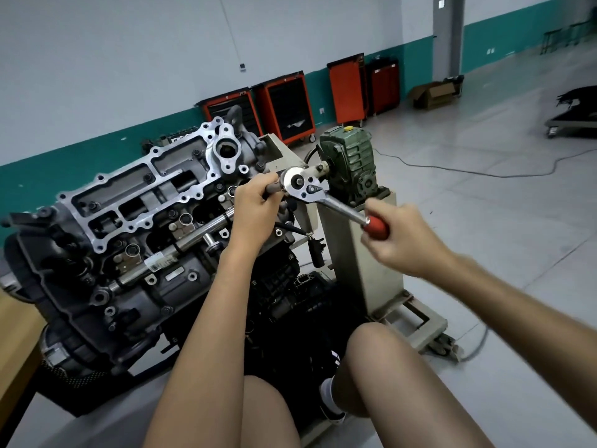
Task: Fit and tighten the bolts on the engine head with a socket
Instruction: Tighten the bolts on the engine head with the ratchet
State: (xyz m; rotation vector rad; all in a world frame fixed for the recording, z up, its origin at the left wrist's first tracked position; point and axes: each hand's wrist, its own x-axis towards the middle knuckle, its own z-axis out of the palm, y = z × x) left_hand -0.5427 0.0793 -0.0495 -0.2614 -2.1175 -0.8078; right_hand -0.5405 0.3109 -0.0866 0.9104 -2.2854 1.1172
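The engine head [135, 202] lies tilted on a stand, its silver cam frame and several bolts showing on top. A chrome ratchet wrench [326, 202] with a red handle reaches over the head's right end. My left hand [255, 205] grips the dark extension bar just below the ratchet's round head [298, 182]. My right hand [400, 240] grips the red handle [376, 226] out to the right. The socket and the bolt under it are hidden behind my left hand.
A beige engine stand [358, 253] carries a green gearbox [350, 160] just behind the ratchet. Red tool cabinets [290, 105] line the teal-striped wall. A cable [484, 171] runs across the grey floor. My knees [381, 347] are below, and a wooden bench edge [16, 334] sits at the left.
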